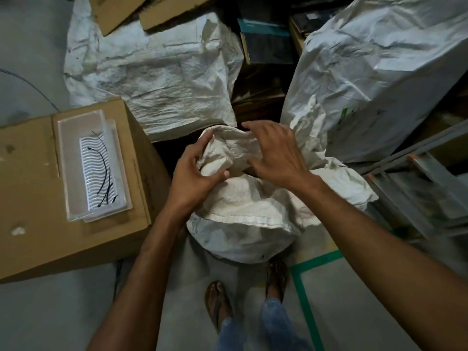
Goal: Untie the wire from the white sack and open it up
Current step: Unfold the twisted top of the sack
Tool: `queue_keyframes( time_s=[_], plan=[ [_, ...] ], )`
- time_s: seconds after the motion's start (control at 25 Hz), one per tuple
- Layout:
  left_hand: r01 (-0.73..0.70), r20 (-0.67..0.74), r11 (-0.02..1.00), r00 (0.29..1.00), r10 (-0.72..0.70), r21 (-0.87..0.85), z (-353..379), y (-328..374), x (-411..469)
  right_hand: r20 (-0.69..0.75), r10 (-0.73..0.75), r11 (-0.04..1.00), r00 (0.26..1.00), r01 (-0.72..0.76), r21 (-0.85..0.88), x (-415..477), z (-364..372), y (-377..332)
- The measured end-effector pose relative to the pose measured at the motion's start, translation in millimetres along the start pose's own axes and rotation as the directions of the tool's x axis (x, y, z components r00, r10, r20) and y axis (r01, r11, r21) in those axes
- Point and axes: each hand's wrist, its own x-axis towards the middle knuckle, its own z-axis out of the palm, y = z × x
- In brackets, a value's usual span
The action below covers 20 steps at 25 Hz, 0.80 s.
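Note:
A white woven sack [243, 219] stands on the floor in front of my feet, its crumpled mouth bunched at the top. My left hand [195, 173] grips a fold of the sack's mouth on the left. My right hand [276, 155] lies over the bunched fabric on the right, fingers spread and pressing into it. No wire shows around the sack's neck. Thin black wires [103, 173] lie in a clear plastic tray [73, 158] to the left.
The tray rests on a large cardboard box [33, 211] at my left. Two bulky white sacks stand behind, one [157, 72] at centre-left and one [374, 72] at right. A metal frame [425, 188] is at the right, green floor tape [306, 300] below.

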Motion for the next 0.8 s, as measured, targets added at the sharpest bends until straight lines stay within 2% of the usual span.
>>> queue_keyframes(
  time_s=[0.12, 0.24, 0.32, 0.4, 0.48, 0.56, 0.6, 0.64, 0.72, 0.8],
  plan=[
    [0.016, 0.002, 0.994, 1.000, -0.016, -0.107, 0, 4, 1, -0.131, -0.079, 0.994, 0.988, 0.067, -0.088, -13, 6, -10],
    [0.100, 0.074, 0.957, 0.994, -0.083, -0.272, 0, 1, 3, -0.006, -0.106, 0.980, 0.994, 0.103, -0.171, -8, 25, -9],
    [0.142, 0.099, 0.956, 0.988, -0.120, -0.258, -3, -10, 7, 0.033, -0.130, 0.980, 0.991, 0.134, -0.150, 3, 33, -3],
    [0.125, 0.025, 0.986, 0.992, -0.123, -0.109, -5, -21, 10, 0.023, -0.166, 0.984, 0.986, 0.167, -0.059, 17, 30, -1],
    [0.100, -0.079, 0.972, 0.993, -0.085, 0.215, -4, -34, 12, 0.059, -0.169, 0.986, 0.984, 0.169, 0.019, 26, 24, 2],
    [0.085, -0.134, 0.836, 0.991, -0.013, 0.542, 3, -41, 13, 0.108, -0.174, 0.985, 0.979, 0.173, 0.017, 30, 18, 6],
    [0.066, -0.139, 0.763, 0.990, 0.031, 0.643, 9, -43, 14, 0.128, -0.175, 0.984, 0.976, 0.176, 0.007, 33, 16, 9],
    [0.050, -0.138, 0.736, 0.989, 0.059, 0.676, 16, -43, 15, 0.126, -0.165, 0.986, 0.978, 0.167, -0.005, 36, 14, 11],
    [0.046, -0.147, 0.846, 0.988, 0.039, 0.531, 31, -42, 18, 0.041, -0.097, 0.995, 0.994, 0.097, -0.017, 35, 9, 7],
    [0.143, -0.206, 0.968, 0.974, -0.099, 0.208, 45, -40, 25, -0.136, 0.005, 0.996, 0.991, 0.007, 0.084, 21, 6, -9]
  ],
)
